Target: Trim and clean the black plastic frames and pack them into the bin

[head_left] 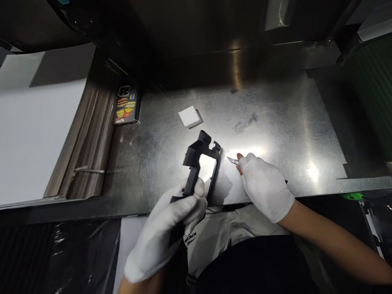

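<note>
Scuffed steel worktop (275, 118), glare, dark back wall (190, 28)

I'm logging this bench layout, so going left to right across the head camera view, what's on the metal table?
Phone → white block → black plastic frame held in the left hand → small blade in the right hand.

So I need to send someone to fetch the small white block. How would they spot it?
Start at the shiny metal worktop. Toward its far left, right of the sticker-covered phone, lies the small white block, beyond the black plastic frame in the left hand. It is the only white loose piece on the metal.
</note>
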`<state>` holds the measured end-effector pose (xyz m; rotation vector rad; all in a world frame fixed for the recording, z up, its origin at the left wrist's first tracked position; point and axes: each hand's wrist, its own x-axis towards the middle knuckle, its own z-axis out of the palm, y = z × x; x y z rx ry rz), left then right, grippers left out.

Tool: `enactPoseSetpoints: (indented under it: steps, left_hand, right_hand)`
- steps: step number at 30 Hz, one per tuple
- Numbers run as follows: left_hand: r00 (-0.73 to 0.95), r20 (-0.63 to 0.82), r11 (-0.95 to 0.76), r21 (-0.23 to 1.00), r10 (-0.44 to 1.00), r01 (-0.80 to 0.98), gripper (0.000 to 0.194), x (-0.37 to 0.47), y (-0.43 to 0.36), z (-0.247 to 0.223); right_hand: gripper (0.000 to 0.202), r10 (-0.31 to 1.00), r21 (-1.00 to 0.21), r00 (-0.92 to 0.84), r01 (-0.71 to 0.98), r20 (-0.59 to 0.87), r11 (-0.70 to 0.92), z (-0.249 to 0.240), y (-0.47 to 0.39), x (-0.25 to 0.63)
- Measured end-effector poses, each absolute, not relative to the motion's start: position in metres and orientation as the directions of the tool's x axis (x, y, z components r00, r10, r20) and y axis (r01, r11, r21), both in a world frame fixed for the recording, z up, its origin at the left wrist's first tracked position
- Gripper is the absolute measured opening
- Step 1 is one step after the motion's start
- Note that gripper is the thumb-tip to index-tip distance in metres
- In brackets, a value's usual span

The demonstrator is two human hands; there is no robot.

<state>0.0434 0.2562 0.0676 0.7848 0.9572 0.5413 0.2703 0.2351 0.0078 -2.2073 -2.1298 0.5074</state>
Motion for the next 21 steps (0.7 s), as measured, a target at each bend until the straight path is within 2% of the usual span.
enactPoseSetpoints:
  steps: [3, 5, 6, 8, 9, 10, 12, 13, 14, 16, 17, 19, 21]
  left_hand:
    - [0.519, -0.395, 0.609, 0.714, 0.758, -0.345, 0.023, 0.032, 0.258, 0.066]
    - [0.531, -0.335, 0.603, 0.635, 0.778, -0.483, 0.021, 0.022, 0.255, 0.064]
    - [0.534, -0.316, 0.604, 0.586, 0.784, -0.540, 0.021, 0.018, 0.252, 0.062]
    - [0.539, -0.291, 0.609, 0.470, 0.790, -0.639, 0.024, 0.012, 0.243, 0.058]
    - [0.541, -0.275, 0.606, 0.415, 0.794, -0.679, 0.026, 0.009, 0.238, 0.056]
    - [0.544, -0.259, 0.603, 0.369, 0.798, -0.707, 0.028, 0.007, 0.233, 0.054]
    - [0.552, -0.227, 0.597, 0.315, 0.802, -0.738, 0.034, 0.005, 0.224, 0.051]
    - [0.563, -0.217, 0.603, 0.307, 0.798, -0.736, 0.036, 0.003, 0.221, 0.051]
    - [0.574, -0.216, 0.613, 0.311, 0.790, -0.726, 0.038, 0.002, 0.217, 0.050]
    - [0.586, -0.222, 0.625, 0.330, 0.780, -0.707, 0.040, 0.000, 0.212, 0.050]
    - [0.583, -0.209, 0.617, 0.346, 0.785, -0.707, 0.038, 0.000, 0.209, 0.051]
    - [0.555, -0.166, 0.570, 0.406, 0.815, -0.714, 0.032, 0.002, 0.203, 0.052]
    - [0.514, -0.154, 0.505, 0.549, 0.844, -0.666, 0.028, 0.008, 0.196, 0.054]
  right_hand:
    - [0.028, 0.976, -0.236, 0.049, 0.967, -0.212, -0.100, 0.021, 0.241, 0.266]
    - [0.031, 0.989, -0.375, 0.068, 0.920, -0.134, -0.114, 0.033, 0.240, 0.260]
    - [0.035, 0.990, -0.506, 0.092, 0.852, -0.102, -0.132, 0.038, 0.237, 0.255]
    - [0.046, 0.985, -0.817, 0.108, 0.549, -0.138, -0.175, 0.040, 0.230, 0.243]
    - [0.050, 0.980, -0.930, 0.060, 0.310, -0.191, -0.200, 0.037, 0.226, 0.235]
    - [0.054, 0.972, -0.972, -0.027, 0.043, -0.232, -0.231, 0.033, 0.223, 0.228]
    - [0.064, 0.944, -0.873, -0.245, -0.383, -0.220, -0.303, 0.020, 0.217, 0.215]
    - [0.071, 0.926, -0.801, -0.327, -0.493, -0.190, -0.339, 0.015, 0.215, 0.210]
    - [0.075, 0.908, -0.761, -0.382, -0.535, -0.169, -0.367, 0.011, 0.213, 0.207]
    - [0.078, 0.909, -0.817, -0.377, -0.457, -0.178, -0.350, 0.008, 0.207, 0.206]
    - [0.076, 0.933, -0.878, -0.299, -0.366, -0.201, -0.307, 0.009, 0.203, 0.206]
    - [0.071, 0.975, -0.963, -0.018, -0.155, -0.220, -0.220, 0.014, 0.193, 0.209]
    - [0.063, 0.947, -0.981, 0.259, -0.011, -0.191, -0.195, 0.021, 0.180, 0.211]
